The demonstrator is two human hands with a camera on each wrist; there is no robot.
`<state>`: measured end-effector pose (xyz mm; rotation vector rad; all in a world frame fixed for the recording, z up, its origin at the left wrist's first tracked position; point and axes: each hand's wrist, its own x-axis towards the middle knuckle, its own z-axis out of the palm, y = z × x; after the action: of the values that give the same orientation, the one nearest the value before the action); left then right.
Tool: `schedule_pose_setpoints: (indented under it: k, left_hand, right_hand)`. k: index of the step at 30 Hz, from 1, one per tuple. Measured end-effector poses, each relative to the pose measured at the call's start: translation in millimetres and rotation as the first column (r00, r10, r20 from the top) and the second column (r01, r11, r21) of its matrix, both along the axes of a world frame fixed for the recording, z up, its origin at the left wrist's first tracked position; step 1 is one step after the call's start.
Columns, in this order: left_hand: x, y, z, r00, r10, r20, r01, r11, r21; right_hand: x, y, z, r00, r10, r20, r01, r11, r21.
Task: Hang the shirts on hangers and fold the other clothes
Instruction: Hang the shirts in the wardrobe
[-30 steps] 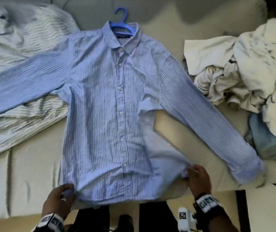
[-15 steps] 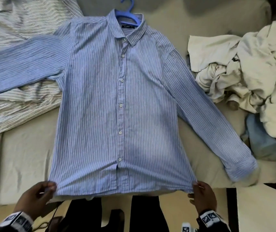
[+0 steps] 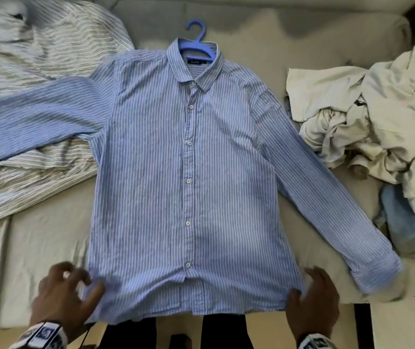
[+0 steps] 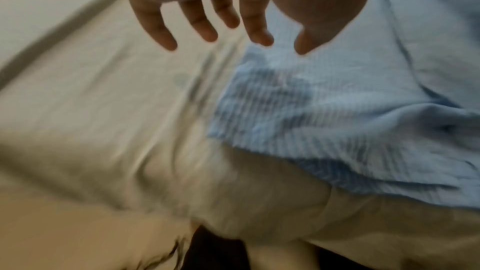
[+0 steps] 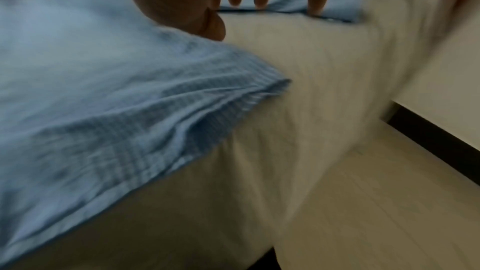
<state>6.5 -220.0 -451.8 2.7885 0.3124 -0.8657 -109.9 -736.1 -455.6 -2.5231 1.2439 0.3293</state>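
Blue striped shirt (image 3: 188, 172) flat on the bed (image 3: 45, 248), buttoned, front up, on a blue hanger (image 3: 197, 44).

Hem at the near edge. Left hand (image 3: 62, 298) and right hand (image 3: 312, 301) at the two hem corners, fingers spread, gripping nothing. Striped sheet (image 3: 37, 59) left; cream clothes pile (image 3: 377, 117) right.

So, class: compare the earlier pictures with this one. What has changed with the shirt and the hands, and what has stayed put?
Both hands let go of the shirt hem: the left hand and right hand now hover open at its bottom corners. The folded-under right front panel was pulled out, so the shirt lies flat. The hanger stays in the collar, and the pile of clothes is unmoved.
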Motion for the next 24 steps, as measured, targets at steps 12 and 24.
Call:
schedule_pose_setpoints:
  k: [12, 24]
  left_hand:
    - [86.7, -115.1, -83.6, 0.642, -0.723, 0.254, 0.751, 0.661, -0.018]
    - [131.7, -189.6, -72.9, 0.605, -0.698, 0.384, 0.777, 0.622, -0.095]
  right_hand:
    - [134.7, 83.9, -81.4, 0.581, 0.812, 0.048, -0.814, 0.581, 0.016]
    - [220.6, 142.9, -68.3, 0.590, 0.794, 0.145, -0.801, 0.598, -0.020]
